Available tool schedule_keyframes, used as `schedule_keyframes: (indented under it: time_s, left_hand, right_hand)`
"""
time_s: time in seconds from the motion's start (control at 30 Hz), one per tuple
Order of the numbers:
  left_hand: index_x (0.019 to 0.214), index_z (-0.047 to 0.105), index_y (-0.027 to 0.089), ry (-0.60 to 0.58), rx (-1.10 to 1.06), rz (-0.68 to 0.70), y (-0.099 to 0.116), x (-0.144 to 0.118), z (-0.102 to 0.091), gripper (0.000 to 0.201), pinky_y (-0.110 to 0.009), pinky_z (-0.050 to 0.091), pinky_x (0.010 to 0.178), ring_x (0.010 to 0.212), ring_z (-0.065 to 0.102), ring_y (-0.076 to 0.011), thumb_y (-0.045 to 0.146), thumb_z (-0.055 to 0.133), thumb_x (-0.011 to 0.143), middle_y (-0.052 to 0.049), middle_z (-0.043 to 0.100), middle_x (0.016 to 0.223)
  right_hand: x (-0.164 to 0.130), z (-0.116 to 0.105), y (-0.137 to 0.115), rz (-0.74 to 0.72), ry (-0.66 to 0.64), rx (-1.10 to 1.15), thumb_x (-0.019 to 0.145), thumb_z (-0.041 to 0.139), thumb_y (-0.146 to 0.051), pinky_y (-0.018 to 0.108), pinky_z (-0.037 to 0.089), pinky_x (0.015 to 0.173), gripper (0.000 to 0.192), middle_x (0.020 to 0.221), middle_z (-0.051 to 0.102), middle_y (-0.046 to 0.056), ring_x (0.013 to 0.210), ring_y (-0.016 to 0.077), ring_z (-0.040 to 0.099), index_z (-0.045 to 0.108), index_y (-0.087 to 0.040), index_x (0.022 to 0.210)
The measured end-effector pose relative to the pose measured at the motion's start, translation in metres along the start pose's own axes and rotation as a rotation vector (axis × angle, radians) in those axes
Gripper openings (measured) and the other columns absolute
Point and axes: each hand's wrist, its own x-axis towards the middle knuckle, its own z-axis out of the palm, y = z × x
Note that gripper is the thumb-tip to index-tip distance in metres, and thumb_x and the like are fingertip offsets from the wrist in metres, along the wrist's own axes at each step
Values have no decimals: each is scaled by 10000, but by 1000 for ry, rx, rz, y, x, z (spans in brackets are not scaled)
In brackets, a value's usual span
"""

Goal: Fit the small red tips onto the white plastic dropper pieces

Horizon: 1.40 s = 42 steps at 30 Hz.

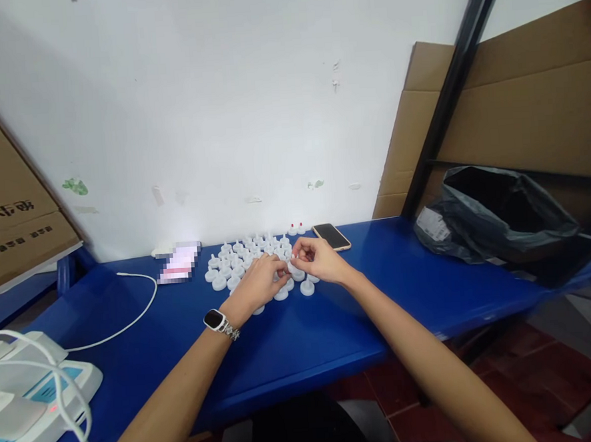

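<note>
In the head view, the left hand (265, 280) and the right hand (321, 259) are pinching one small white cap (292, 268) between them, while other caps (219, 283) are sitting around the left hand and a phone (332, 236) is lying just past the right. Keeping the cap still with the left is likely helping the right work gently.

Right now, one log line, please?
left hand: touching white piece | right hand: pinching at its top | around: similar white pieces | beyond: two red-tipped pieces, phone
</note>
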Motion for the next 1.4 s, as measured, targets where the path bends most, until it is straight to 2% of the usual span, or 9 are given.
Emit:
schedule_keyframes:
  time_s: [0.23,0.33,0.5,0.67,0.8,0.97,1.17,1.27,1.4]
  left_hand:
    - [864,709,212,80,-38,-72,-13,3,5,158,-379,445,783,892,589,-255,288,573,891,-67,640,832]
    - [863,704,209,83,-33,-72,-12,3,7,163,-378,444,786,907,583,-259,279,562,900,-72,643,837]
    - [941,703,219,85,-2,-71,-4,0,3,181,-372,430,777,889,581,-248,310,548,921,-64,659,867]
    - [989,666,225,146,9,-118,-1,14,-7,221,-361,439,761,878,604,-239,345,484,954,-54,668,891]
    - [965,660,193,115,84,-105,-12,63,-3,210,-353,458,776,886,615,-242,287,473,948,-86,674,925]
    - [1083,646,127,62,187,-248,-36,138,31,227,-366,466,896,1063,586,-268,192,509,912,-160,657,1074]
    - [1072,649,90,9,206,-348,-60,178,64,248,-386,472,913,1134,570,-309,93,535,852,-226,623,1164]
    - [988,665,116,-20,191,-342,-63,184,59,193,-361,479,885,1044,621,-280,82,563,828,-178,675,1048]
    - [967,653,140,6,158,-283,-53,165,29,138,-338,481,846,955,644,-244,141,578,852,-125,701,972]
  right_hand:
    - [-4,-2,-1,6,-278,-69,721,624,-163,250,419,619,71,681,663,3,635,131,574,688,-173,750]
    - [-5,1,-4,10,-320,-194,699,641,-133,256,409,647,92,694,688,0,651,137,596,713,-189,711]
    - [-4,0,-5,9,-217,-309,715,712,-232,276,381,693,69,702,677,-7,648,131,567,720,-195,774]
    - [18,-16,21,58,33,-195,813,597,-282,258,385,623,141,665,622,-3,621,127,523,678,-167,798]
    - [45,-26,52,169,163,-253,789,580,-227,252,377,587,113,663,630,13,600,126,526,659,-150,767]
    - [55,-20,71,224,221,-250,772,555,-195,237,378,578,114,649,639,10,595,121,538,652,-153,732]
    - [51,-14,76,265,230,-229,755,561,-180,226,389,578,120,647,656,6,597,120,558,672,-154,719]
    - [50,-18,77,271,222,-187,755,566,-190,228,391,572,117,640,646,1,586,120,554,677,-156,738]
    - [46,-21,75,258,249,-176,784,576,-249,241,388,582,115,619,618,-6,589,128,552,644,-168,740]
